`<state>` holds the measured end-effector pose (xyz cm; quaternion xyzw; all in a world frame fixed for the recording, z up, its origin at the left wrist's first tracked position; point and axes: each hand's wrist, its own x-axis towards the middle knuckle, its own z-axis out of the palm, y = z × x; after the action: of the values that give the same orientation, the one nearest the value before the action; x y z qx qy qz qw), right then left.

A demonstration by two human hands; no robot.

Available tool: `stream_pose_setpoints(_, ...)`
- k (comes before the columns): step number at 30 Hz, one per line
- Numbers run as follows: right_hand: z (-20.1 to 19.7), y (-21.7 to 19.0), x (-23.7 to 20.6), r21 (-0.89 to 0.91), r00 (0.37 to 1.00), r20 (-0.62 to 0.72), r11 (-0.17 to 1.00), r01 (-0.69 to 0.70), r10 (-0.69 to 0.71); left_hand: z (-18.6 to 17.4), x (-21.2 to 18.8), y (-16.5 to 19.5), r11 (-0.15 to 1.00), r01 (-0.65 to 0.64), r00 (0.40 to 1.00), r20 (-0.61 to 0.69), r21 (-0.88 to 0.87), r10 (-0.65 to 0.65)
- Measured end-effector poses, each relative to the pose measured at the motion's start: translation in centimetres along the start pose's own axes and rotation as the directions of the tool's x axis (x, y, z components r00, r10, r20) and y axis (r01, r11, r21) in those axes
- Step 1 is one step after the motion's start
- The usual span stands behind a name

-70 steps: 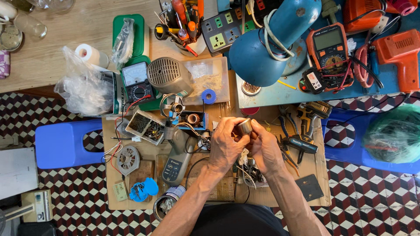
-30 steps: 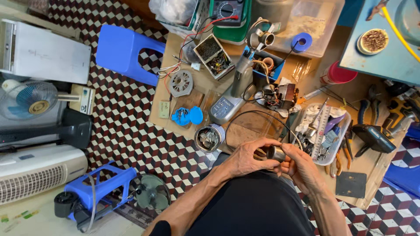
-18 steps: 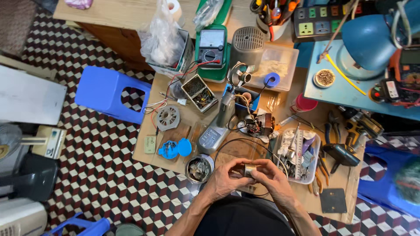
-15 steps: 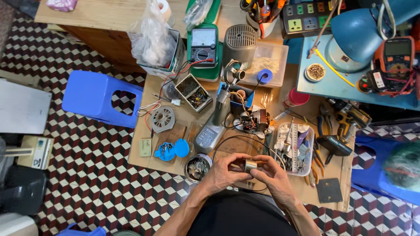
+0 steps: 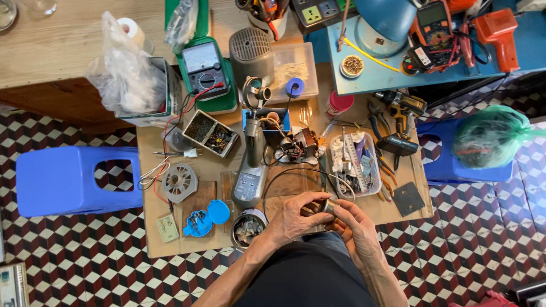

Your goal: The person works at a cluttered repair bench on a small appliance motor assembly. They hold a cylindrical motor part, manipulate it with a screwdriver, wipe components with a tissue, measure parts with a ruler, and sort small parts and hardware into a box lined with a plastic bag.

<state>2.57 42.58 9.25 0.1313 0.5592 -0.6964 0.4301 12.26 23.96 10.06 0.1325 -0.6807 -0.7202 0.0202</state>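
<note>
Both hands meet over the near edge of a low wooden work board [image 5: 170, 170]. My left hand [image 5: 293, 219] and my right hand [image 5: 355, 227] together hold a small grey metal cylinder [image 5: 328, 206] between their fingertips. A thin black wire [image 5: 284, 176] loops from the board toward my hands. Just left of my left hand stands an open round tin of small parts [image 5: 248, 227]. A clear tray of tools [image 5: 355, 162] lies just beyond my right hand.
A grey soldering-type tool [image 5: 250, 170], blue round lid [image 5: 207, 215], metal fan disc [image 5: 180, 183], box of parts [image 5: 209, 133] and green analog meter [image 5: 205, 65] crowd the board. Blue stools [image 5: 68, 179] flank it on checkered floor. Blue lamp [image 5: 387, 17], digital multimeter [image 5: 435, 25], orange tool [image 5: 497, 28] behind.
The view has swung from the left floor back over the board. My hands stay together on the small cylinder, now closer to my lap at the board's near edge.
</note>
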Motion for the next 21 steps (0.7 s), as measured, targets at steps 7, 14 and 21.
stream_pose_setpoints(7,-2.9,-2.0,1.1,0.116,0.998,-0.021,0.991,0.061,-0.059,-2.6,8.2,-2.9,0.819,-0.049,0.948,-0.232,0.572,0.218)
stream_pose_setpoints(14,-6.7,-4.8,3.1,-0.044,0.984,-0.085,0.988,0.151,-0.154,-0.5,14.8,-5.5,0.824,0.142,0.974,-0.226,0.549,-0.017)
stream_pose_setpoints(21,-8.6,-4.8,6.4,-0.418,0.996,-0.070,0.908,0.022,-0.056,7.3,11.0,-10.8,0.796,0.553,0.815,-0.037,-0.246,-0.578)
